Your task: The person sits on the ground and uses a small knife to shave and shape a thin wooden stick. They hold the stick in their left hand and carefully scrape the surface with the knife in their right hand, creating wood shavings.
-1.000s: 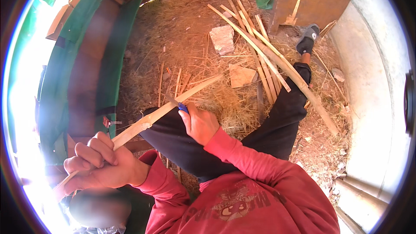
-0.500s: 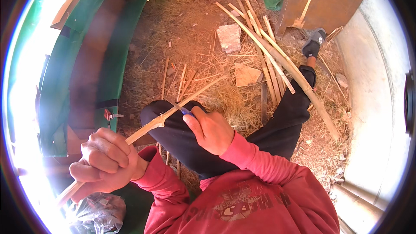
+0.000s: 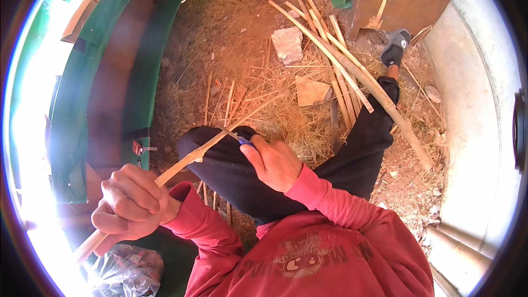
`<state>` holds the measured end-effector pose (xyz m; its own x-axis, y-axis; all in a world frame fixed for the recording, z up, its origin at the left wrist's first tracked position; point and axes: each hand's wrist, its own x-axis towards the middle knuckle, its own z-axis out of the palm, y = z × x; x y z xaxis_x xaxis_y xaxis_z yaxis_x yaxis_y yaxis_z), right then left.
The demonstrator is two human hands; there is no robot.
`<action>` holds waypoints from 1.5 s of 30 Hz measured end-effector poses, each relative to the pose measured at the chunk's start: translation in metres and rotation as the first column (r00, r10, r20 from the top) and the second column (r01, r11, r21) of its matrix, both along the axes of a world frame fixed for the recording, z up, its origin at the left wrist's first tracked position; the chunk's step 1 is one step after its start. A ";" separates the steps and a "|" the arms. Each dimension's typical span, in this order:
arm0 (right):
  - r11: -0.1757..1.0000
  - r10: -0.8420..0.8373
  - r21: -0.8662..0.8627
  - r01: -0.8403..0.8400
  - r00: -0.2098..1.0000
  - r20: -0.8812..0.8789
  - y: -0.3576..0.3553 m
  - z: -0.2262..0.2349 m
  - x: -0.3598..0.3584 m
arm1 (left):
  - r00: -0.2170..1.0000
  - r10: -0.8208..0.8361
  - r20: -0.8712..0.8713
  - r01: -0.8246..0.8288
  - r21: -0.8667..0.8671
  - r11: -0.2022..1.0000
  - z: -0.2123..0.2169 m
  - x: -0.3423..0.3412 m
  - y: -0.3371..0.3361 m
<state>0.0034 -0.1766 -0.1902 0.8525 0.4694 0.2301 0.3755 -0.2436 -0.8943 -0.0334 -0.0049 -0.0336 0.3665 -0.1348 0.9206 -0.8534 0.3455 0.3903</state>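
Observation:
My left hand [image 3: 127, 202] is wrapped round the near part of a long pale split-wood strip, likely bamboo [image 3: 175, 171]. The strip slants up and away over my bent left leg, with a curled shaving [image 3: 196, 155] standing off its surface. In my right hand [image 3: 273, 164] is a knife [image 3: 240, 138] with a blue handle, mostly covered by my fingers. Its narrow blade lies against or just over the strip, beyond the curled shaving; actual contact is hard to make out.
Several long poles and split strips [image 3: 352, 69] lie across my outstretched right leg. Two stone blocks [image 3: 287, 45] rest on the straw-strewn ground. A brown board [image 3: 404, 3] stands far right, green-edged panels [image 3: 146, 77] left, a clear plastic bag [image 3: 129, 269] near left.
My right hand and the knife have shifted slightly right and down, away from the curled shaving. The left hand keeps its hold on the strip. The whole view has tilted a little.

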 end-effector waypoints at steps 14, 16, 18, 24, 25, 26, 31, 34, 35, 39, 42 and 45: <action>0.986 -0.097 -0.119 0.117 0.983 0.158 0.003 -0.046 0.018 | 0.977 -0.215 0.004 0.215 -0.050 0.975 0.003 0.005 -0.012; 0.999 -0.035 -0.024 0.034 0.998 -0.052 0.006 -0.023 0.007 | 0.961 -0.273 0.047 0.274 -0.001 0.962 0.000 0.013 -0.015; 1.000 -0.001 0.004 0.001 0.998 -0.067 0.008 -0.022 0.006 | 0.937 -0.345 0.062 0.343 0.034 0.939 0.000 0.015 -0.015; 0.992 -0.079 -0.087 0.095 0.982 0.168 0.011 -0.051 0.013 | 0.911 -0.408 0.065 0.401 0.095 0.911 -0.001 0.014 -0.013; 0.988 -0.121 -0.068 0.138 0.970 0.212 0.014 -0.056 0.014 | 0.933 -0.358 0.039 0.353 0.096 0.931 0.000 0.011 -0.010; 0.983 -0.162 -0.047 0.180 0.954 0.253 0.017 -0.064 0.015 | 0.952 -0.306 0.013 0.304 0.097 0.948 0.000 0.008 -0.008; 0.861 -0.381 -0.340 0.379 0.923 0.063 -0.043 -0.173 0.042 | 0.965 -0.263 -0.013 0.263 0.000 0.965 0.001 0.008 0.007; 0.909 -0.349 -0.251 0.333 0.937 -0.020 -0.039 -0.123 0.030 | 0.970 -0.244 -0.016 0.243 -0.020 0.970 -0.001 0.006 0.013; 0.952 -0.247 -0.205 0.229 0.967 -0.066 -0.031 -0.080 0.031 | 0.971 -0.240 -0.009 0.240 -0.016 0.971 -0.001 0.008 0.012; 0.997 0.032 0.070 -0.038 0.996 0.084 -0.010 0.000 0.005 | 0.972 -0.233 -0.028 0.233 -0.018 0.972 -0.002 0.005 0.005; 1.000 0.000 -0.011 0.001 0.998 0.058 0.009 -0.007 0.007 | 0.971 -0.237 -0.020 0.236 -0.017 0.972 -0.002 0.005 0.001; 0.989 -0.097 -0.110 0.103 0.994 0.052 0.017 -0.032 0.014 | 0.967 -0.254 -0.005 0.254 -0.026 0.967 -0.004 0.005 0.000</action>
<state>0.0175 -0.1596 -0.2219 0.8862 0.4074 0.2206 0.3841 -0.3800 -0.8414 -0.0285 -0.0047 -0.0380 0.3308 -0.2010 0.9220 -0.7334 0.5600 0.3853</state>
